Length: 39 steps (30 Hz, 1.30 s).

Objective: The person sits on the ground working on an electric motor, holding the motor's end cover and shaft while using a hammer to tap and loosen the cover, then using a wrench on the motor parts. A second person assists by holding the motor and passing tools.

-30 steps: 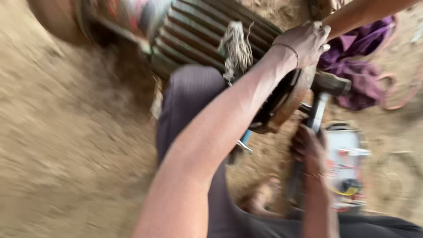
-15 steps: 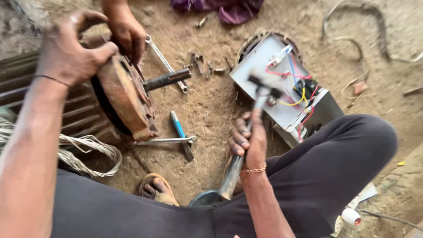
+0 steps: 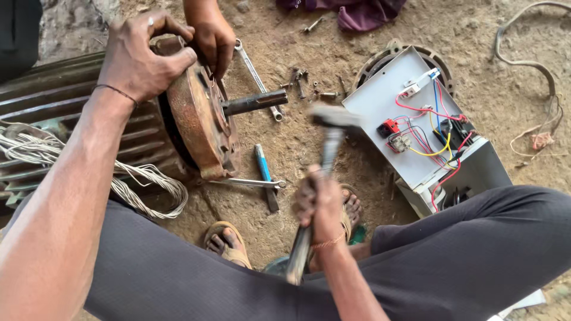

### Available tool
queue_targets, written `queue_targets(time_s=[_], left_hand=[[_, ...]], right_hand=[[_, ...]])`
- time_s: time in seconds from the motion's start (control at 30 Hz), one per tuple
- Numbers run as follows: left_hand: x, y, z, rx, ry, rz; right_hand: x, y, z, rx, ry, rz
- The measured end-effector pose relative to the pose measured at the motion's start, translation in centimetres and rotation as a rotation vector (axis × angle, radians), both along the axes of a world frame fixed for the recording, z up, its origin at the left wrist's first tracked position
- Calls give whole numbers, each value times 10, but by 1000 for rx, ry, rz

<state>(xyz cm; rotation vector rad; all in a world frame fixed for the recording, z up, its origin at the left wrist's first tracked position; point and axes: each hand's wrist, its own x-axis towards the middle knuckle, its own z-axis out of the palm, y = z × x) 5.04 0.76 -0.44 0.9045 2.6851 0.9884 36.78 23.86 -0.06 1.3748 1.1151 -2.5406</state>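
Rusty end cover (image 3: 199, 116) on the ribbed motor body (image 3: 65, 113), at 10 o'clock, is gripped at its top rim by the left hand (image 3: 143, 56), fingers curled. Hammer (image 3: 324, 160), blurred, is clenched in the right hand (image 3: 321, 205), head near the shaft (image 3: 253, 102). A co-worker's hand (image 3: 213, 38) steadies the cover at 12. Step judged: striking; a square blow is called for next.

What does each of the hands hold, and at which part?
Right hand: hammer, mid-handle. Left hand: rusty motor end cover, top rim.
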Motion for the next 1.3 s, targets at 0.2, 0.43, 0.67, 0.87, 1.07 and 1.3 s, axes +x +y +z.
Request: queue_targets(time_s=[0.2, 0.43, 0.67, 0.87, 1.07, 1.3], left_hand=[[-2, -2, -2, 19, 50, -18], [0, 3, -2, 16, -79, 26], [3, -5, -7, 96, 24, -2], [3, 5, 12, -3, -25, 14], [15, 7, 15, -16, -69, -61], [13, 6, 14, -167, -35, -21]], right_hand=[[8, -44, -8, -13, -90, 166], [12, -27, 14, -111, -58, 101], [-9, -62, 34, -12, -101, 253], [12, -39, -18, -142, -129, 304], [-3, 29, -103, -172, 9, -203], [-61, 6, -111, 31, -4, -93]])
